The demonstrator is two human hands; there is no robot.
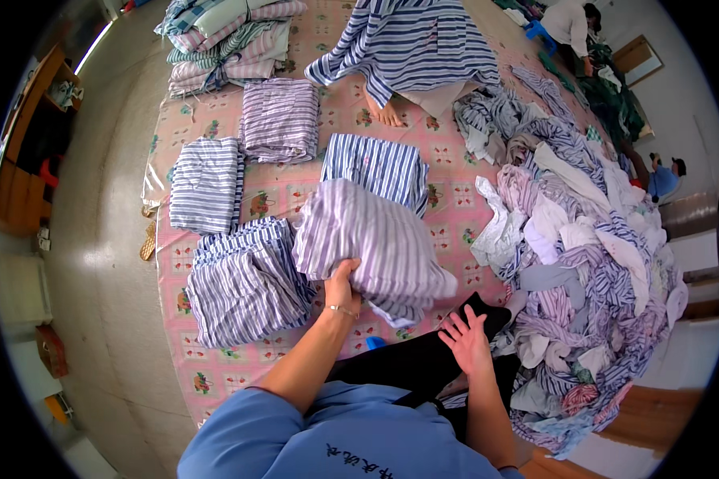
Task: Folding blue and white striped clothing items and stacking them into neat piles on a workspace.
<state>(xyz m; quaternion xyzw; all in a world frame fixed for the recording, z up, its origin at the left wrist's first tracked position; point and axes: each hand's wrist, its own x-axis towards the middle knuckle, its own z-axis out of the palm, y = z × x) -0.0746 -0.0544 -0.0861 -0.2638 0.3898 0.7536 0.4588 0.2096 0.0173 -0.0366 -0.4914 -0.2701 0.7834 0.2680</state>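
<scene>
My left hand (343,286) grips the near edge of a folded purple-and-white striped garment (371,239), lifted in front of me. My right hand (468,341), fingers spread and palm showing, holds nothing beside my black-clad leg. Left of the held garment lies a stack of folded striped garments (239,293). Beyond it are a folded blue-and-white striped garment (374,161), partly covered by the held one, a grey-blue striped folded garment (205,185) and a purple striped folded stack (280,120).
A large heap of loose striped clothing (581,251) fills the right side of the patterned pink sheet (455,209). Tied bundles (227,48) stand at the far left. A person's bare foot (386,112) and striped cloth (419,48) are ahead; other people are at far right.
</scene>
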